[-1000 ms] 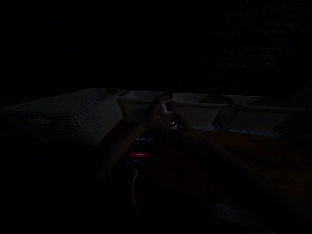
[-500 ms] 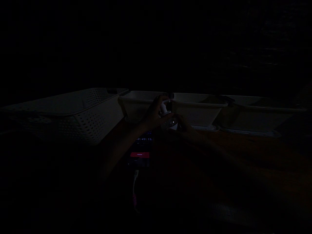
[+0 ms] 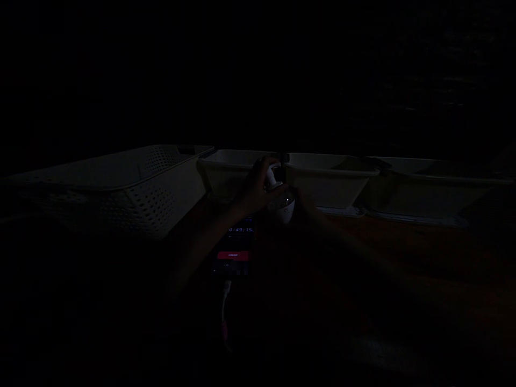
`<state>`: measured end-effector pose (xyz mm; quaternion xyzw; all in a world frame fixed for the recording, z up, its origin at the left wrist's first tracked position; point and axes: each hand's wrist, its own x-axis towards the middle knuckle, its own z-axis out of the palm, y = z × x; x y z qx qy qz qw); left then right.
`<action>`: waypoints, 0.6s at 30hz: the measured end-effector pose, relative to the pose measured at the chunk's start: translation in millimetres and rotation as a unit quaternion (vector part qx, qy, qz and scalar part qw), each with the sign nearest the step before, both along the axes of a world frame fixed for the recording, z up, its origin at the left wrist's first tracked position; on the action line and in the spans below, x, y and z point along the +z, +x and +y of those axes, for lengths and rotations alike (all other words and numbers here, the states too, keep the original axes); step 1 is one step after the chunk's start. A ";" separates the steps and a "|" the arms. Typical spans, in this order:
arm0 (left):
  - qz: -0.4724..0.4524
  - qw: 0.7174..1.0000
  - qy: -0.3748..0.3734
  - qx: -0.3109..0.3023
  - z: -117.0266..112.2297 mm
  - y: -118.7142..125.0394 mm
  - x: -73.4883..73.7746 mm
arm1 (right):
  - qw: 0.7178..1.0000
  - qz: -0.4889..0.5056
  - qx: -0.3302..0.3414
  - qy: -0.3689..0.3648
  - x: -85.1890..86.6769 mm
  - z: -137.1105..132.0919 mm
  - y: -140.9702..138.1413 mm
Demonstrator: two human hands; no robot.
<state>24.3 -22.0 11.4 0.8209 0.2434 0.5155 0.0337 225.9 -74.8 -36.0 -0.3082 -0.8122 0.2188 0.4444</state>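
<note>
The scene is very dark. My left hand is wrapped round the white top of a small clear bottle held just above the wooden table. My right hand grips the bottle's lower part from the right. The bottle sits in front of the gap between two white bins. What the bottle contains cannot be made out.
A large white perforated basket stands at the left. A third white bin stands at the right. A phone with a lit timer and red button lies under my left wrist, a cable running from it toward me.
Both hands and the bottle have shifted slightly right, and the bottle has tilted a little. The phone timer has advanced by a second.
</note>
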 end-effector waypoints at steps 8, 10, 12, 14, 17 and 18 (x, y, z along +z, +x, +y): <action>-0.001 1.000 -0.001 -0.008 -0.5 -0.1 -0.5 | 1.000 0.012 -0.006 -0.027 6.6 -11.3 -6.2; 0.002 1.000 -0.001 -0.009 -0.2 -0.4 -0.6 | 1.000 0.021 0.005 -0.021 5.6 -9.8 -6.0; 0.002 1.000 0.000 -0.009 0.1 -0.7 -0.7 | 1.000 0.019 0.011 -0.008 3.4 -6.4 -4.9; 0.004 1.000 0.002 -0.008 0.3 -0.8 -0.7 | 1.000 0.012 0.015 -0.005 1.5 -3.3 -3.5; 0.005 1.000 0.008 -0.013 0.7 -1.1 -0.9 | 1.000 0.012 0.013 -0.024 2.9 -4.2 -3.4; 0.006 1.000 0.009 -0.013 0.8 -1.1 -1.0 | 0.999 0.011 0.009 -0.031 4.9 -6.2 -4.1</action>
